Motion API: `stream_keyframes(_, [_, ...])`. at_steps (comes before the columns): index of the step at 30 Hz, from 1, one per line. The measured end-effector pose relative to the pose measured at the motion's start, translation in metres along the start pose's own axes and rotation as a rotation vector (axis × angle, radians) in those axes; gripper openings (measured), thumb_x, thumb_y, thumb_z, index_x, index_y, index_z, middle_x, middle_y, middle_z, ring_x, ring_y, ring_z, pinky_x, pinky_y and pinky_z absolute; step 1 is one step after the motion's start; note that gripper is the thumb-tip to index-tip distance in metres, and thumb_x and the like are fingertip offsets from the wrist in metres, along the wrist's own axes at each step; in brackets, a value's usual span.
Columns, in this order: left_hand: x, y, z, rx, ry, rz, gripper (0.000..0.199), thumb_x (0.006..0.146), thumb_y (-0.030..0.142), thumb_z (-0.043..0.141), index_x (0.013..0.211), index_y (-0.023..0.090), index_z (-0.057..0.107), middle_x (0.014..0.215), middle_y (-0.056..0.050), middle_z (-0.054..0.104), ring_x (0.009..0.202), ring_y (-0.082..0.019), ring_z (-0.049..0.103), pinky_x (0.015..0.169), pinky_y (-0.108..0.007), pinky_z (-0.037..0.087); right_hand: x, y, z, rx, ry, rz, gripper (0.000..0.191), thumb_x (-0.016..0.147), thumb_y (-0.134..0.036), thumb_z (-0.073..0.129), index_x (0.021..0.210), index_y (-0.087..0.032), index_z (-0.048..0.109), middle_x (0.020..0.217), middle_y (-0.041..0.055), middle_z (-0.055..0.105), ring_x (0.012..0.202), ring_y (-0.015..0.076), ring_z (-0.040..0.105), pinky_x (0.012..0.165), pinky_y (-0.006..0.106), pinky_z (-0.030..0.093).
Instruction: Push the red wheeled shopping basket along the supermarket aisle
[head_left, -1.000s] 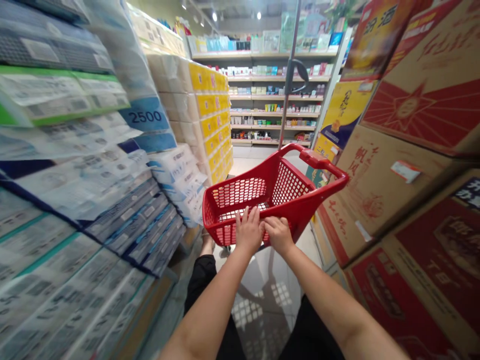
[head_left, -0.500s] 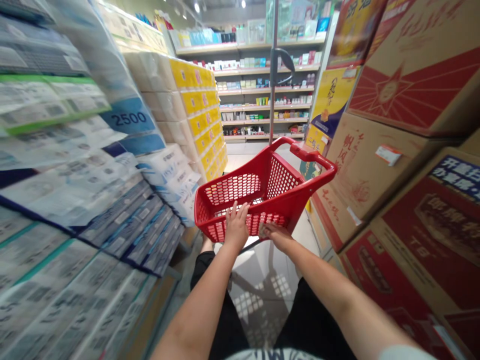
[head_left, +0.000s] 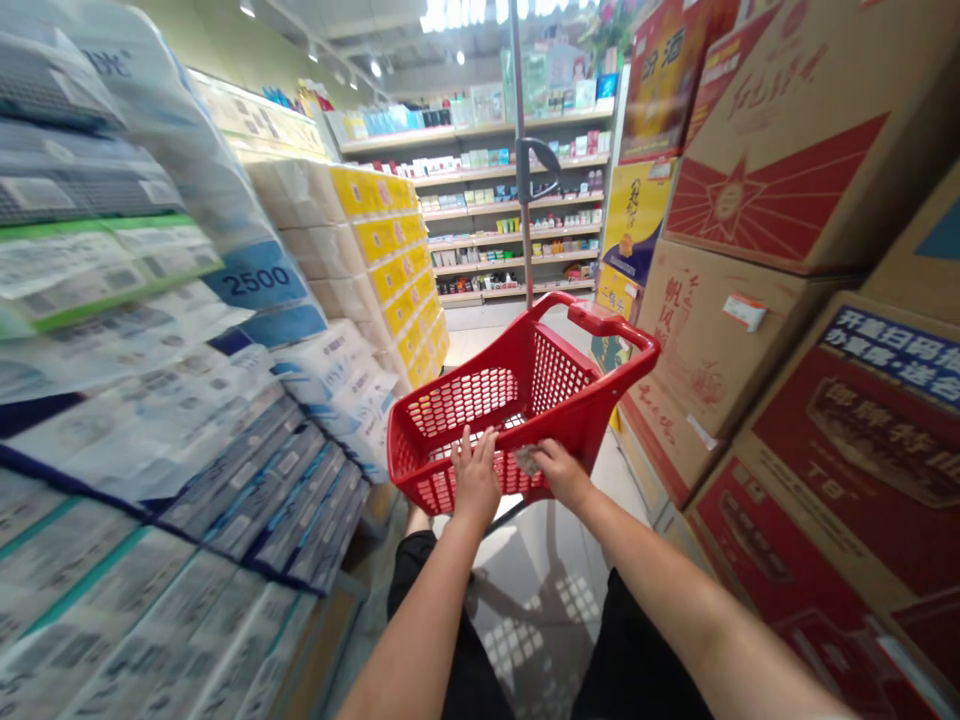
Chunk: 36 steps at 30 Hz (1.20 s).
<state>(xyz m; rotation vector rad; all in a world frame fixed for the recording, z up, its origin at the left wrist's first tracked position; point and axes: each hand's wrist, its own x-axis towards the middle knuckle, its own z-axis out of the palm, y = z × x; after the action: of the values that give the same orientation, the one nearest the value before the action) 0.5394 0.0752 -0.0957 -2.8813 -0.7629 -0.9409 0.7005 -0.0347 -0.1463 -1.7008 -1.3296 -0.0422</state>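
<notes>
A red shopping basket cart (head_left: 592,415) with perforated sides stands at the centre, its handle at the upper right. My left hand (head_left: 476,480) rests on the near side of the cart near the rim, fingers spread. Farther right, my right hand (head_left: 561,474) pinches a crumpled greyish cloth (head_left: 527,460) against the outside of the same side. The cart's inside, as far as it shows, holds nothing. A grey pole with a dark handle rises behind the cart.
Stacked paper packs (head_left: 247,480) line the left, with yellow-and-white packs (head_left: 397,250) behind them. Cardboard boxes (head_left: 697,330) are piled close on the right. Shelves of small goods (head_left: 480,205) stand at the back.
The view has tilted up slightly, showing more ceiling. My right hand with the cloth has moved up and a little right along the cart's side. My left hand stays on the cart.
</notes>
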Motion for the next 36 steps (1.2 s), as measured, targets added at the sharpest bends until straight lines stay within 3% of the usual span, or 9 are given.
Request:
stream_keyframes(2, [-0.002,-0.001,-0.001,-0.004,0.003,0.004,0.063,0.079,0.003,0.038,0.140,0.016,0.044,0.144,-0.008,0.048,0.146,-0.032,0.009,0.114,-0.062,0.020,0.000,-0.001,-0.008,-0.060,0.023,-0.075,0.026,0.093,-0.026,0.043,0.100,-0.022,0.068,0.101,0.0049,0.064,0.100,0.0190,0.058,0.090,0.032,0.050])
stream_keyframes(6, [-0.004,-0.004,-0.002,-0.005,0.000,-0.007,0.060,0.080,0.003,0.037,0.137,0.017,0.046,0.142,-0.007,0.050,0.145,-0.031,0.014,0.115,-0.060,0.019,0.001,-0.004,-0.025,-0.195,0.250,-0.048,0.032,0.094,-0.022,0.040,0.114,-0.020,0.065,0.114,0.0098,0.058,0.110,0.0213,0.055,0.095,0.034,0.049])
stream_keyframes(12, [-0.006,-0.003,-0.011,0.024,-0.009,-0.014,0.061,0.079,0.007,0.041,0.138,0.016,0.045,0.138,-0.010,0.054,0.140,-0.032,0.028,0.114,-0.060,0.020,-0.003,-0.020,-0.028,-0.174,0.066,-0.107,0.025,0.093,-0.023,0.047,0.105,-0.025,0.069,0.100,0.0029,0.064,0.098,0.0170,0.060,0.087,0.028,0.053])
stream_keyframes(17, [-0.001,0.017,-0.017,0.118,-0.028,0.023,0.071,0.079,0.011,0.044,0.148,0.011,0.028,0.151,-0.011,0.037,0.144,-0.031,0.020,0.117,-0.053,0.018,0.015,-0.040,-0.029,-0.271,0.261,-0.204,0.041,0.097,-0.017,0.041,0.135,-0.026,0.051,0.139,0.0056,0.049,0.132,0.0206,0.040,0.112,0.038,0.037])
stream_keyframes(22, [0.008,0.030,-0.006,0.086,-0.090,0.099,0.073,0.077,0.009,0.045,0.147,0.007,0.028,0.151,-0.013,0.036,0.143,-0.028,0.025,0.118,-0.047,0.022,0.027,-0.038,-0.039,-0.419,-0.043,-0.409,0.054,0.095,-0.011,0.041,0.146,-0.026,0.036,0.152,0.0024,0.035,0.144,0.0211,0.022,0.117,0.046,0.027])
stream_keyframes(25, [0.012,0.027,-0.003,0.046,-0.083,0.079,0.071,0.077,0.009,0.046,0.146,0.005,0.030,0.147,-0.015,0.041,0.139,-0.029,0.033,0.117,-0.048,0.024,0.038,-0.028,-0.062,-0.404,-0.135,-0.461,0.052,0.095,-0.010,0.039,0.143,-0.030,0.040,0.149,-0.0007,0.040,0.140,0.0170,0.032,0.115,0.042,0.033])
stream_keyframes(29, [0.016,0.027,-0.004,0.000,-0.016,0.043,0.069,0.086,0.016,0.045,0.148,0.002,0.020,0.142,-0.019,0.046,0.134,-0.029,0.040,0.114,-0.049,0.028,0.048,-0.015,-0.082,-0.387,0.026,-0.410,0.041,0.097,-0.013,0.039,0.133,-0.025,0.054,0.141,0.0017,0.050,0.132,0.0168,0.042,0.113,0.039,0.038])
stream_keyframes(31, [0.017,0.030,-0.003,0.021,0.003,0.022,0.063,0.092,0.027,0.042,0.148,0.005,0.024,0.140,-0.019,0.048,0.133,-0.030,0.041,0.113,-0.051,0.029,0.040,-0.009,-0.075,-0.405,0.096,-0.372,0.037,0.097,-0.015,0.040,0.129,-0.021,0.058,0.138,0.0055,0.053,0.132,0.0190,0.042,0.111,0.038,0.041])
stream_keyframes(36, [0.014,0.034,0.009,0.096,0.027,-0.024,0.050,0.097,0.032,0.035,0.143,0.012,0.041,0.143,-0.013,0.048,0.136,-0.031,0.038,0.115,-0.051,0.026,0.008,0.003,-0.044,-0.399,-0.028,-0.420,0.032,0.094,-0.014,0.045,0.119,-0.020,0.065,0.120,0.0078,0.064,0.120,0.0205,0.051,0.098,0.035,0.052])
